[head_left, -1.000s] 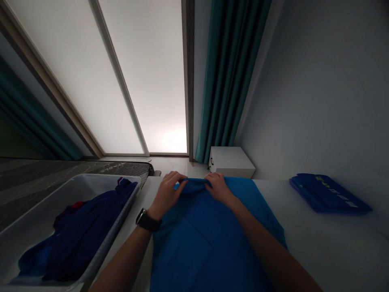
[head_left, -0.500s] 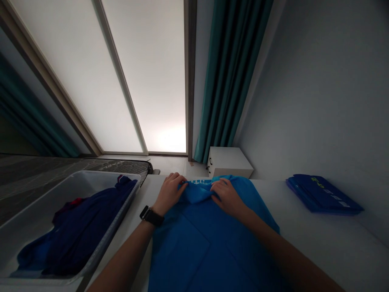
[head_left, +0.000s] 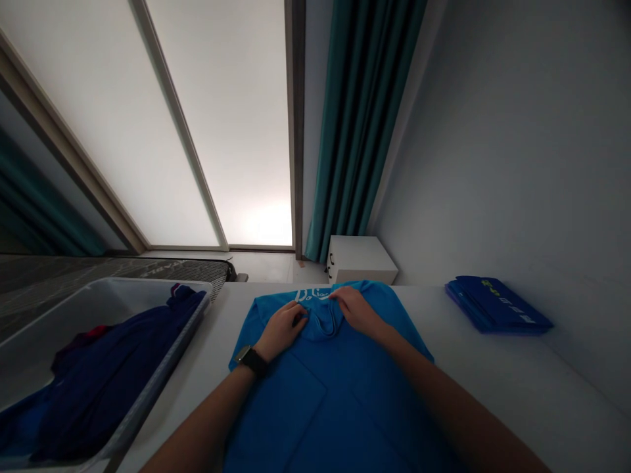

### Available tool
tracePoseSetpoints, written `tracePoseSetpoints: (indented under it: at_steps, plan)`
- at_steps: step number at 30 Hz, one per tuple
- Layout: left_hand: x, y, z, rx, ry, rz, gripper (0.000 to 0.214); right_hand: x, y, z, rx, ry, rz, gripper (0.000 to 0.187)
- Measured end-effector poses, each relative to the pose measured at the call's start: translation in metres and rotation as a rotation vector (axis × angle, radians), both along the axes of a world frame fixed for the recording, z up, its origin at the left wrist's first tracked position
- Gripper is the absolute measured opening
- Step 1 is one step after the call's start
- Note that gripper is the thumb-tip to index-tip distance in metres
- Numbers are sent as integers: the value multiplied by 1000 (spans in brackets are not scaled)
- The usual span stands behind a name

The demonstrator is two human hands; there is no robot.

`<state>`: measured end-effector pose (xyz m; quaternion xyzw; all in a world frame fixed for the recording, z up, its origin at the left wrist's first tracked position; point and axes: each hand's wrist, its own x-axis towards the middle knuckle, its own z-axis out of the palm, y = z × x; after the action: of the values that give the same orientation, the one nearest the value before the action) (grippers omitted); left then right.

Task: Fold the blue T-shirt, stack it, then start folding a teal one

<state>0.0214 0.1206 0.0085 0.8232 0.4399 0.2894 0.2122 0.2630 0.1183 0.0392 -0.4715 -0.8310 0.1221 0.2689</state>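
Note:
A bright blue T-shirt (head_left: 320, 394) lies spread over the white table, its white lettering near the far edge. My left hand (head_left: 283, 328), with a dark watch on the wrist, pinches the fabric at the left of the neckline. On the other side of the neckline, my right hand (head_left: 358, 311) pinches the fabric with thumb and fingers. Between the two hands the collar sags in a small fold. The near part of the shirt runs out of the bottom of the view.
A white plastic bin (head_left: 162, 368) with dark blue clothes (head_left: 118, 361) stands at the left. A stack of folded blue garments (head_left: 497, 305) lies on the white table (head_left: 473, 387) at the right, near the wall. Behind the table is a small white cabinet (head_left: 362, 256).
The shirt's far edge has come down flatter, so more lettering and the left shoulder show. Both hands still hold the neckline, my left hand slightly lower. The view has shifted a little right.

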Motion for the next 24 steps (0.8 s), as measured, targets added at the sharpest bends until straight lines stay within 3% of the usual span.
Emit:
tracePoseSetpoints:
  at_steps: [5,11,16,20,24]
  plan:
    - [-1,-1,2,10,22,-12,12,-1,37,-7,9,-325,108,49]
    - [-1,-2,4,3,43,-8,12,12,40,4,103,-568,56,35]
    - [-1,-1,3,9,24,-8,13,38,17,19,206,-495,-33,21]
    - [-1,1,-1,1,39,-13,16,45,-17,20,278,-477,-9,21]
    - [-1,2,-3,-4,63,-24,17,43,-49,11,170,-470,19,22]
